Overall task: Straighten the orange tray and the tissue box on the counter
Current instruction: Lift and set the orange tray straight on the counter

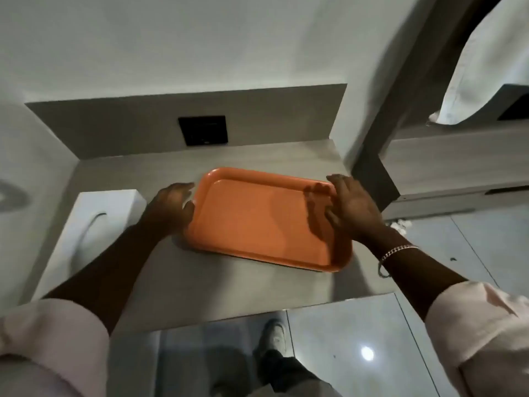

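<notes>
An orange tray (257, 222) lies empty on the grey counter (217, 282), turned a little clockwise so its near right corner reaches toward the counter's front right edge. My left hand (171, 207) is at the tray's left rim, fingers spread and curled against it. My right hand (352, 207) rests over the tray's right rim, fingers apart and pointing left across it. A white tissue box (86, 236) stands on the counter's left side, just left of my left forearm, its slot facing up and its long side angled.
A grey backsplash with a black socket plate (203, 130) rises behind the counter. A wall closes the left side. To the right stand a dark post (400, 110) and a lower wooden ledge. Glossy floor tiles and my shoe (274, 336) show below.
</notes>
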